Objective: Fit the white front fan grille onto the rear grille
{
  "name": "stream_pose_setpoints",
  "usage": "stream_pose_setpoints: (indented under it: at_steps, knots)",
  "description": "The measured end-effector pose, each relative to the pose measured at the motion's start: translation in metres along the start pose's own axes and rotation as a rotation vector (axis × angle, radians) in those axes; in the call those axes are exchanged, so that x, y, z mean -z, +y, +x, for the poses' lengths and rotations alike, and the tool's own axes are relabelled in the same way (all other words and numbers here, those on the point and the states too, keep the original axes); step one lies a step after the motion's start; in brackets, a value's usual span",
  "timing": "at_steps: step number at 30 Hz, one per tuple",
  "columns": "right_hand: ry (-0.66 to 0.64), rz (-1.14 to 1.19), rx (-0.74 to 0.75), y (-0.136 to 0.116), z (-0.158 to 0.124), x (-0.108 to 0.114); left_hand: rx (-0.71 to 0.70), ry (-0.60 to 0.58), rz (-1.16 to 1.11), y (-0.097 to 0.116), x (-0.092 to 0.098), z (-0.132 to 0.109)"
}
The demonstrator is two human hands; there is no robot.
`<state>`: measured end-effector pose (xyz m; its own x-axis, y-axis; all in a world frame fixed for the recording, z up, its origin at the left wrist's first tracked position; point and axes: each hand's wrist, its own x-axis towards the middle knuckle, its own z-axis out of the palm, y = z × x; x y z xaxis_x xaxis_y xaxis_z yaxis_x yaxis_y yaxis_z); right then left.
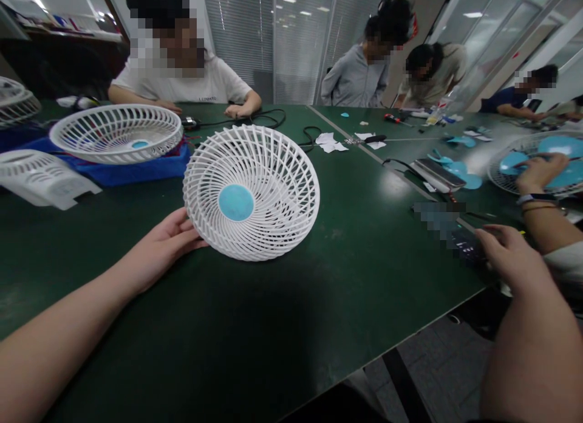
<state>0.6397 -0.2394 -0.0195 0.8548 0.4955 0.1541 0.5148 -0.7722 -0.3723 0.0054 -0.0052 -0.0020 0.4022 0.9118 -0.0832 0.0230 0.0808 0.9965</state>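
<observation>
My left hand (170, 247) grips the lower left rim of a white fan grille (285, 195). The grille is round with swirling ribs and a light blue disc (235, 202) at its hub. It is tilted up from the green table, its face toward me. Some of my left fingers are hidden behind the rim. On the right, my right hand (517, 259) hovers by the table edge with its fingers apart, holding nothing visible. Just left of it lies a dark, partly blurred device with a lit screen (467, 244).
Another white grille (116, 131) rests on a blue bin (132, 171) at left, beside a white plastic housing (50, 177). Paper scraps (330, 142) and a black cable (277, 116) lie farther back. At right, a co-worker's hand (542, 171) touches blue fan blades (562, 149). People sit opposite.
</observation>
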Motion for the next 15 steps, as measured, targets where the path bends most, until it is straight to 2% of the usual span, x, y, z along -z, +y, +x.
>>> stream_pose_setpoints:
  at_steps: [3, 5, 8, 12, 15]
  knots:
    - [-0.067, 0.005, 0.116, -0.005, -0.012, -0.003, -0.024, -0.009, 0.052, -0.001, -0.001, 0.000]
    - [-0.025, -0.002, 0.176, -0.006, -0.021, -0.007, -0.026, -0.001, 0.079, -0.001, -0.002, 0.000]
    - [0.020, 0.001, 0.187, -0.006, -0.027, -0.010, -0.021, 0.006, 0.107, -0.001, -0.002, 0.001]
    - [-0.042, 0.010, 0.263, -0.006, -0.013, -0.008, -0.013, -0.006, 0.099, 0.000, -0.003, 0.001]
    - [-0.109, 0.046, 0.239, -0.002, 0.003, -0.005, -0.011, 0.011, 0.097, 0.001, -0.004, 0.000]
